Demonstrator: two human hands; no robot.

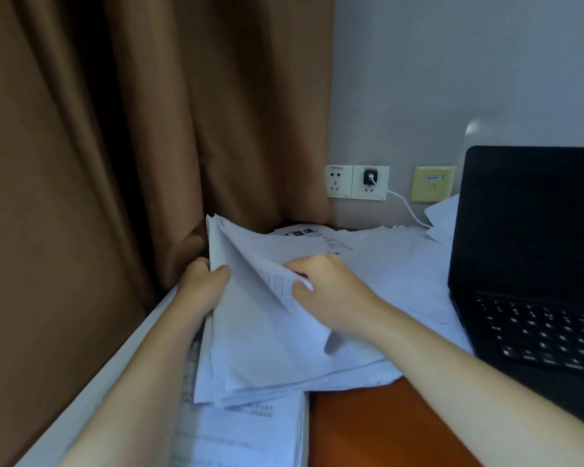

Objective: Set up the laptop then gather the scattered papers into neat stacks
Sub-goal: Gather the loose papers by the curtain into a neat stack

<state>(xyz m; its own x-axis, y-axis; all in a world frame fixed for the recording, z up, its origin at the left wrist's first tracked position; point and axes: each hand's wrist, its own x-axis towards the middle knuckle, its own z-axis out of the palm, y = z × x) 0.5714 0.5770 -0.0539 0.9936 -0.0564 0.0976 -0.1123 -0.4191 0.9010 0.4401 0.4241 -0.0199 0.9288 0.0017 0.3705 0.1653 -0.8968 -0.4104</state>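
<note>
Printed pages (243, 436) are overlain by a limp, likely slippery sheaf (267, 352), edge-gripped by left hand (203, 288), one sheet (279, 281) pinched by right hand (331, 293).

— What sort of place is this?
— A bedroom or hotel room used as a study, it seems: a brown curtain (115, 129) hangs beside a wooden counter (368, 429) with a laptop (533, 230) and papers (267, 348), and sockets (356, 182) sit low on the grey wall (435, 79).

Dim, bluish indoor light; soft shadows fall under the papers (284, 348). Keyboard (547, 335) and printed text blur; wide-angle bending shows at the edges.
</note>
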